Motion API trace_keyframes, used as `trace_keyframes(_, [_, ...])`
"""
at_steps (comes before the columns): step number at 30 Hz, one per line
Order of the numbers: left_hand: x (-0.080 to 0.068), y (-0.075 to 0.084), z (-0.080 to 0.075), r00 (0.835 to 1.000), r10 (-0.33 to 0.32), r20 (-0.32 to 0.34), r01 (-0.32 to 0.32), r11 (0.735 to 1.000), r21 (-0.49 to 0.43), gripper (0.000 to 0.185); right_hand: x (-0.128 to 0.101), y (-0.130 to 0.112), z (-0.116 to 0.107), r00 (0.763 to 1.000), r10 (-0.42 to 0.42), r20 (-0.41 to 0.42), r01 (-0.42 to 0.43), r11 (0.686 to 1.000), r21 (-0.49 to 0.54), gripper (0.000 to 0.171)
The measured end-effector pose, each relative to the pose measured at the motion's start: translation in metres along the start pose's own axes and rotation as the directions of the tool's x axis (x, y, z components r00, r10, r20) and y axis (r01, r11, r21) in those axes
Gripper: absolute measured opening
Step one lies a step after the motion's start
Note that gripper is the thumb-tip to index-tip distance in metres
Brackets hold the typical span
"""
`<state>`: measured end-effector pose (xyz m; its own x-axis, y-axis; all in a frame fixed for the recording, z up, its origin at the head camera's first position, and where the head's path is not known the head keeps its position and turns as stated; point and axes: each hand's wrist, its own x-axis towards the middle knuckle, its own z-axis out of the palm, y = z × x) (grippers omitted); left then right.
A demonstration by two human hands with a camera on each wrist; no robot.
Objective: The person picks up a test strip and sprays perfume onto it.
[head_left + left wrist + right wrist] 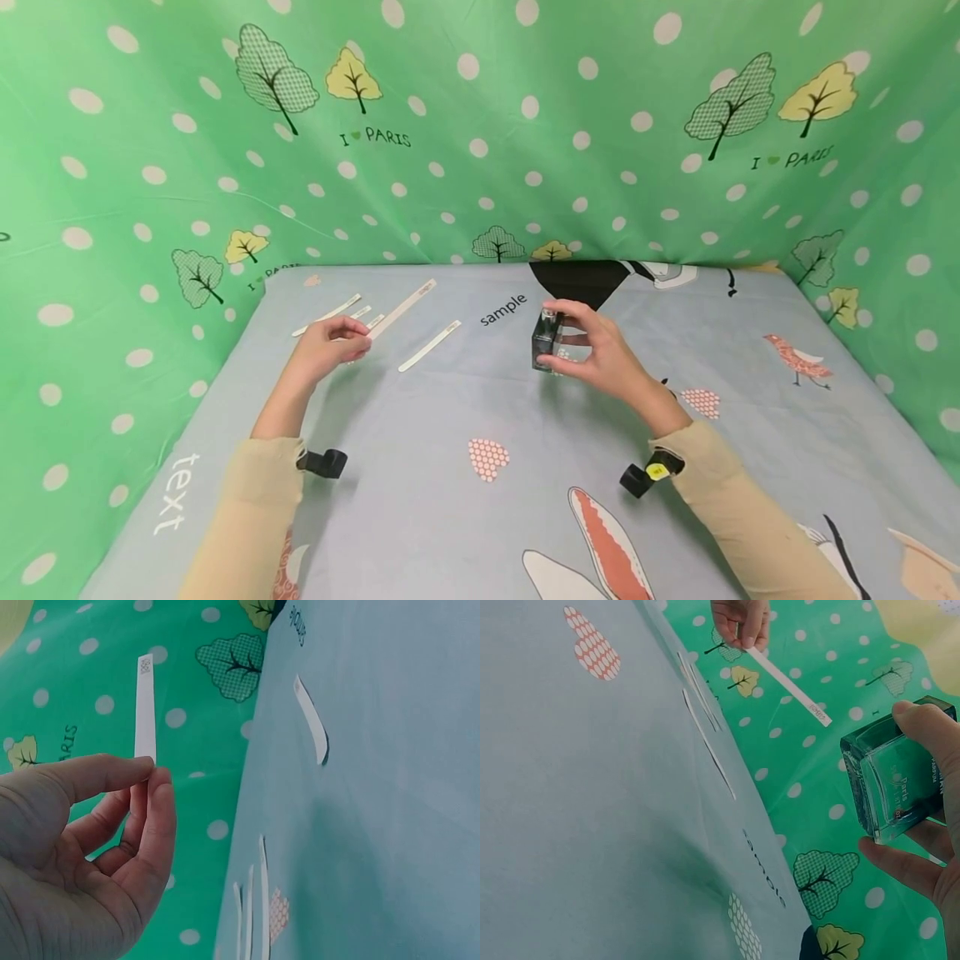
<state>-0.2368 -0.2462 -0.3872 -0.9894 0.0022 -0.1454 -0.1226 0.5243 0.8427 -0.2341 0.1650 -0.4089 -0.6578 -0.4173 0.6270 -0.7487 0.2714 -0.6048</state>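
Observation:
Between thumb and fingertips my left hand [328,346] pinches one end of a white paper test strip [405,308]. The strip's free end, with small dark print, points up and away, raised above the cloth. My right hand [600,354] grips a dark, clear-walled perfume bottle [546,340] by its top and bottom. In the right wrist view, pale lettering shows on the glass bottle [900,776], held between the spread fingers. A second paper strip [430,346] lies flat between the two hands. More strips [327,315] lie beyond the left hand, partly hidden by it.
A grey-blue printed cloth [420,517] covers the table. Green dotted fabric [480,108] hangs behind and along both sides. Black camera mounts [324,463] sit on both wrists, close over the cloth.

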Motion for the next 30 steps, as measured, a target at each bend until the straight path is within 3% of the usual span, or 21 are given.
trace_keyframes(21, [0.0,0.015,0.018,0.998,0.033,0.051,-0.029,0.997,-0.075,0.031,-0.002,0.003,0.004,1.0,0.024,0.007,-0.024,1.0,-0.015,0.074])
trace_keyframes(30, [0.0,0.015,0.024,0.997,0.029,0.067,-0.026,0.998,-0.053,0.03,-0.004,0.004,0.004,0.999,0.044,0.01,-0.043,0.999,-0.027,0.074])
